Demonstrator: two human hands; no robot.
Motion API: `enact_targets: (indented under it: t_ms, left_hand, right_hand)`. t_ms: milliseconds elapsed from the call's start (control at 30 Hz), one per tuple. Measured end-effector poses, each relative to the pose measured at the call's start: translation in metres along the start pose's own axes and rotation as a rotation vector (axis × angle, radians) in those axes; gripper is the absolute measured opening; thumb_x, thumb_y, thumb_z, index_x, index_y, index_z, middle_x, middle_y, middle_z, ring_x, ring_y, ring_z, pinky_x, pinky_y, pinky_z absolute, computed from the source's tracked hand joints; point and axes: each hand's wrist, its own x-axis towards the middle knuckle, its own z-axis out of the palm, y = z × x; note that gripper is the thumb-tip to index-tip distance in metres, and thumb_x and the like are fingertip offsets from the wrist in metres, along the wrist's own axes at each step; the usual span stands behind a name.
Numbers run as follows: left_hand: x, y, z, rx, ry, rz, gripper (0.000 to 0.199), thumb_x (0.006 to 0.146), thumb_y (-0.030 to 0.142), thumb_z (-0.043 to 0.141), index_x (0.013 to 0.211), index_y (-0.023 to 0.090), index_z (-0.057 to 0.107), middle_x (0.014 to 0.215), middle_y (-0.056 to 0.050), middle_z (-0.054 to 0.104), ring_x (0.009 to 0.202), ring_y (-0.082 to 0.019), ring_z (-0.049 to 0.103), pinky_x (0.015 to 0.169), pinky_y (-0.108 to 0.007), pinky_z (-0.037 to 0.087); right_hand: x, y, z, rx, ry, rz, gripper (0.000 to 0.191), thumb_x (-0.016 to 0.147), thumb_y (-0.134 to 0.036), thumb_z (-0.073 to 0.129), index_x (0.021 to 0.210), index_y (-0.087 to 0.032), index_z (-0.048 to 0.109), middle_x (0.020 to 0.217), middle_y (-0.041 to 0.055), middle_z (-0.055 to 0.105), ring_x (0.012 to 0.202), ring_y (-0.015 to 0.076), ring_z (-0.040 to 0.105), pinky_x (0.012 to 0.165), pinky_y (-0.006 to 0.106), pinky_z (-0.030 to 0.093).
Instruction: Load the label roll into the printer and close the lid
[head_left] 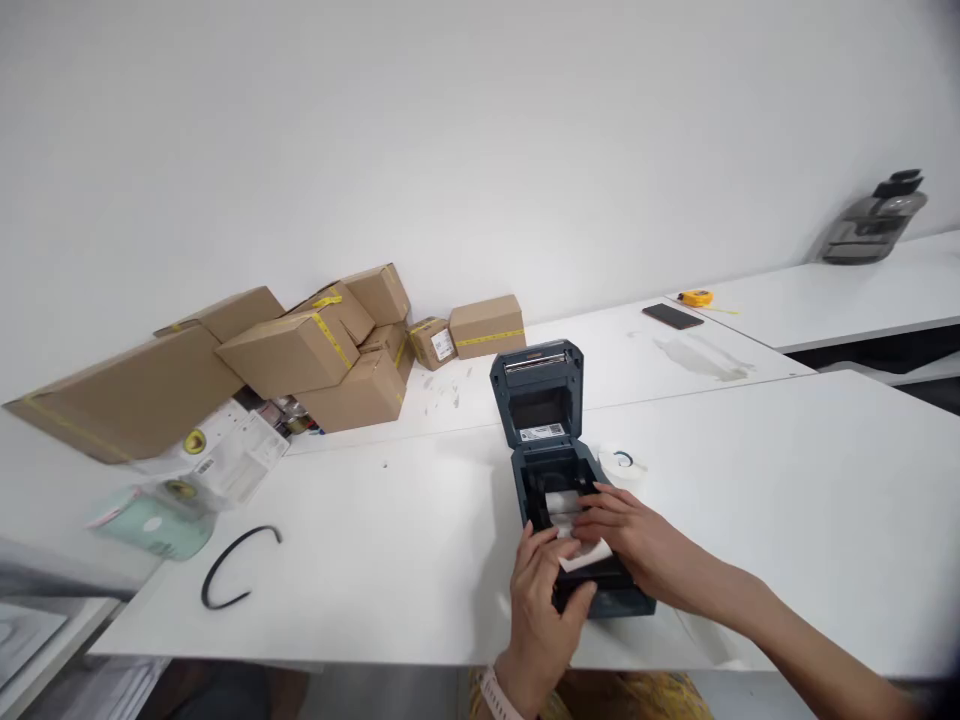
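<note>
A dark blue label printer (537, 400) stands on the table with its lid tilted up and back. White label paper (592, 553) lies inside, its loose end rising toward the front. My left hand (544, 600) wraps the printer's front left corner; its fingers reach over the side to the paper and the thumb rests on the front edge. From the right comes my right hand (628, 535), with stretched fingers lying on the paper inside the printer. Its palm hides the printer's right wall. A white label roll (624, 470) sits just behind, on the table.
Cardboard boxes (352, 390) are piled at the back left, near a mint green pouch (154, 525) and a curved black strip (214, 575). A phone (673, 316), a yellow tape measure (696, 298) and a bottle (874, 228) lie at the back right. The table's front edge is close.
</note>
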Motion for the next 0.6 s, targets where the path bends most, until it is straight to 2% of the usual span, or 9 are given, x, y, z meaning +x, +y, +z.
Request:
enact_targets:
  t_ms: [67, 167, 267, 367, 600]
  left_hand:
    - [0.002, 0.000, 0.005, 0.039, 0.054, 0.049, 0.013, 0.085, 0.014, 0.065, 0.092, 0.023, 0.070, 0.096, -0.005, 0.077, 0.103, -0.024, 0.070, 0.104, -0.056, 0.052]
    - [0.003, 0.003, 0.009, 0.057, 0.127, 0.123, 0.018, 0.086, 0.009, 0.063, 0.078, 0.024, 0.068, 0.084, -0.002, 0.076, 0.090, -0.019, 0.071, 0.099, -0.050, 0.056]
    - [0.000, 0.009, 0.007, 0.047, 0.156, 0.154, 0.017, 0.086, 0.009, 0.064, 0.080, 0.024, 0.068, 0.080, -0.001, 0.075, 0.085, -0.018, 0.071, 0.096, -0.046, 0.057]
    - [-0.005, 0.016, 0.005, 0.046, 0.155, 0.182, 0.018, 0.085, 0.007, 0.062, 0.081, 0.023, 0.067, 0.080, 0.000, 0.075, 0.083, -0.016, 0.071, 0.093, -0.042, 0.058]
    - [-0.025, 0.020, 0.005, 0.085, 0.169, 0.195, 0.023, 0.086, 0.006, 0.053, 0.086, 0.025, 0.067, 0.080, -0.001, 0.074, 0.085, -0.018, 0.071, 0.094, -0.043, 0.058]
  right_hand:
    - [-0.013, -0.006, 0.005, 0.006, 0.045, 0.012, 0.059, 0.073, 0.002, 0.045, 0.120, -0.023, 0.069, 0.125, 0.0074, 0.072, 0.123, 0.0255, 0.061, 0.112, 0.050, 0.039]
    - [-0.027, -0.009, 0.017, -0.004, 0.151, 0.008, 0.055, 0.076, -0.001, 0.046, 0.121, -0.023, 0.071, 0.125, 0.0092, 0.072, 0.121, 0.0268, 0.063, 0.109, 0.052, 0.044]
    - [-0.035, -0.007, 0.029, -0.016, 0.235, 0.002, 0.046, 0.085, -0.006, 0.048, 0.118, -0.026, 0.073, 0.123, 0.0091, 0.074, 0.119, 0.0265, 0.066, 0.107, 0.052, 0.048]
    - [-0.045, -0.009, 0.036, -0.002, 0.258, -0.003, 0.041, 0.090, -0.012, 0.050, 0.120, -0.028, 0.072, 0.125, 0.0081, 0.073, 0.121, 0.0268, 0.065, 0.105, 0.050, 0.051]
    - [-0.061, -0.024, 0.043, 0.054, 0.262, 0.022, 0.046, 0.091, -0.012, 0.052, 0.131, -0.031, 0.066, 0.134, 0.0073, 0.068, 0.125, 0.0273, 0.063, 0.102, 0.048, 0.054]
